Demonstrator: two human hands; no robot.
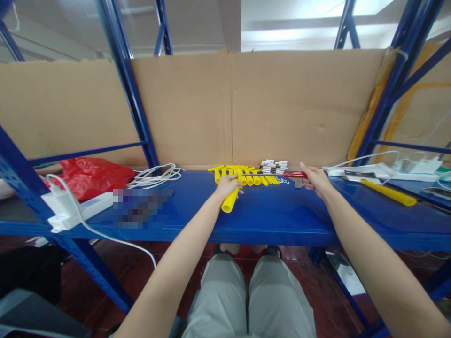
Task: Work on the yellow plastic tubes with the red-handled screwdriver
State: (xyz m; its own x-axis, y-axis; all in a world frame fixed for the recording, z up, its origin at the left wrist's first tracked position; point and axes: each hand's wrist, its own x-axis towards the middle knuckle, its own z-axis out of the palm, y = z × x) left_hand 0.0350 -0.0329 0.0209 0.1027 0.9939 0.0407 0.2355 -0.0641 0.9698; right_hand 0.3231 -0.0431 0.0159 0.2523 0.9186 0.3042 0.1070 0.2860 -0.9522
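My left hand (228, 186) is closed around a yellow plastic tube (229, 202), whose round open end points toward me. In my right hand (314, 178) is a screwdriver (293, 174) with a red handle. Its long thin shaft runs left to the upper part of the held tube; whether the tip touches it I cannot tell. Behind the hands, several yellow T-shaped plastic pieces (249, 180) lie in a row. Small white-and-brown pieces (274, 166) are stacked beside them. Tiny silvery bits (283, 180) and flat brownish pieces (299, 182) lie near my right hand.
A blue shelf (197, 220) has a cardboard panel (183, 112) behind it. On the left are a red plastic bag (95, 176), a coiled white cable (155, 177) and a power strip (93, 206). A longer yellow tube (391, 193) lies at the right.
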